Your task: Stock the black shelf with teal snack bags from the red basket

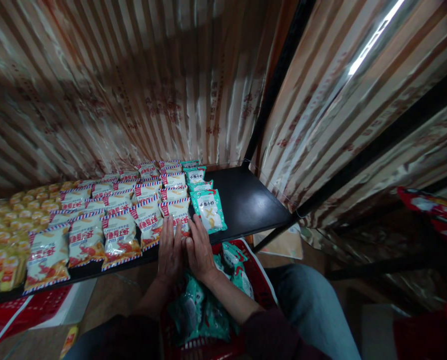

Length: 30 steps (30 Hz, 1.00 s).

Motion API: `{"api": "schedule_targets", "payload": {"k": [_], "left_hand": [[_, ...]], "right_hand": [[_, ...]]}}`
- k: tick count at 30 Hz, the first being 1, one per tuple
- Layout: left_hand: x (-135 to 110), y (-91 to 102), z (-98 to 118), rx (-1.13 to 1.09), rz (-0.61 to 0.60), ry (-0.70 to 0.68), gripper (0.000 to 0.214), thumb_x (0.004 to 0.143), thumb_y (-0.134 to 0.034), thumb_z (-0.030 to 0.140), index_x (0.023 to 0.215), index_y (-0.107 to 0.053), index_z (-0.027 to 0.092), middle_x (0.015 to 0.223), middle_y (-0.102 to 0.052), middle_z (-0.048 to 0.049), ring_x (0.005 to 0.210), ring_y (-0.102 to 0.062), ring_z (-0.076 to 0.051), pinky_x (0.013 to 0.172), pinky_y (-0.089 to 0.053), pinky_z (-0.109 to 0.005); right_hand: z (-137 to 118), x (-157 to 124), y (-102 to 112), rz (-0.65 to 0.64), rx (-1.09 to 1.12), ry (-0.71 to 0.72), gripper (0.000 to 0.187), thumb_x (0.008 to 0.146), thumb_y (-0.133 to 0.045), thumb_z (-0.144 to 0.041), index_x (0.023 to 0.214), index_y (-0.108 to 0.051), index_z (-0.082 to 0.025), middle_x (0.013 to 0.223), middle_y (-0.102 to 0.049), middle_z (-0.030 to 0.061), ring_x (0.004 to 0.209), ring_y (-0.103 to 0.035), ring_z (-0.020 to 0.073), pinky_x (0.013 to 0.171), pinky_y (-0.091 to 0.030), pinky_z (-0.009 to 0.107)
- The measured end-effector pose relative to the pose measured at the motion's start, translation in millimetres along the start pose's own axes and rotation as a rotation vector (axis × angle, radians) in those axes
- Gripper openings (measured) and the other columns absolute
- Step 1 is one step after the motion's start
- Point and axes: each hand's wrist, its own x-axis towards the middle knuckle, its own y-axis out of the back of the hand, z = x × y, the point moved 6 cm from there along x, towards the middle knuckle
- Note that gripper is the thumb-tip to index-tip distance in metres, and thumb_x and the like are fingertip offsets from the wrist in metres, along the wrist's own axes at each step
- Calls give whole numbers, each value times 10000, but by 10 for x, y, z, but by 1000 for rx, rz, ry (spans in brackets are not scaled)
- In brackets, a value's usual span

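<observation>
White packet (176,206) with red print and a striped edge sat at the front edge of the shelf (250,197), last one on the right in the front row of white packets. Its lower part was hidden behind the hands. Left hand (170,250) lay over its left side, right hand (201,252) over its lower right, fingertips close to the green packet (208,209). Both hands were spread flat with fingers straight, nothing clenched; couldn't tell how hard they pressed.

Green packet stood just right of it, leaning back, front of a column of green ones running to the shelf's rear edge. To the left, more white packets (121,235) filled rows from front edge to rear. Beyond those, yellow packs (24,215) crowded the left end, some blurred.

Below the front edge, under the forearms, was a red basket (264,285) with loose green bags (216,315) in it. Second red basket (39,306) sat under the shelf's left part, small yellow pack (70,340) on the floor near it. Black post (264,110) rose from the shelf's rear right corner, striped sheeting (193,90) hung behind
</observation>
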Motion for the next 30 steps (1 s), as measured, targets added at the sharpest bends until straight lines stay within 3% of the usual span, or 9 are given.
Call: {"api": "schedule_targets", "payload": {"k": [19,25,30], "left_hand": [[25,65,54,45,29,7,590,923,-418,237,1469,-209,152,1556,-117,-190,1427,-145,-323,1095,-276,-544],[31,65,122,23,9,-50,581,919,-409,178,1465,-214,153,1548,-156,-193,1427,-142,-324,1096,-268,-556],[-26,45,322,-88,-67,-163,538,934,-379,199,1452,-246,145,1515,-264,-192,1427,-151,-310,1096,-298,-535]], "right_hand": [[40,-148,44,-33,-10,1,489,970,-305,-308,1443,-304,-187,1508,-316,127,1406,-269,228,1096,-353,490],[8,-215,121,-20,4,17,479,968,-318,-290,1437,-320,-191,1500,-333,125,1403,-277,222,1102,-350,485],[39,-330,186,-21,12,42,488,967,-310,-271,1450,-292,-205,1509,-319,118,1401,-282,225,1098,-356,499]]}}
